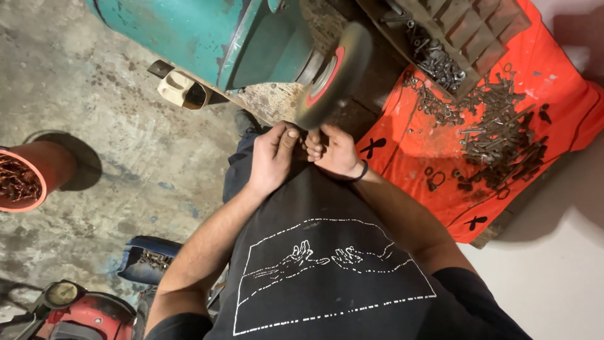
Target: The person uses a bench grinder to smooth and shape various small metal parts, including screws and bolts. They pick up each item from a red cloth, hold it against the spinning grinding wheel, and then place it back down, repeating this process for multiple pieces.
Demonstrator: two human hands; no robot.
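Left hand (272, 157) curled, fingers pressed together, thumb tip up against the lower rim of the grinding wheel (330, 75); right hand (335, 151) just beside it, fingers bunched in a pinch. Between the two, presumably a small metal piece held to the wheel — too hidden by the fingers to tell what. Judged from the grip: best kept with both hands braced close, only the part touching the rim, fingertips drawn back behind it, light steady pressure, wrists low against the lap. Far out to the left of the hands, an orange bucket (28, 176) of rusty scrap on the stained concrete floor (126, 126); below and left, a dark blue tray (148, 258) with small metal bits, then a red machine (94, 315) at the bottom edge. Above the hands, the teal grinder housing (207, 31) with a cream switch box (179, 88) at its lower corner. To the right of the hands, an orange cloth (415, 145) strewn with rusty bolts and rings (497, 132), and a slotted metal tray (465, 31) above it holding more hardware. In the way: wheel very near the thumb and knuckles — little margin; black bracelet (362, 171) on the right wrist and the loose black shirt (327, 264) both close under the wheel, a likely snag risk.
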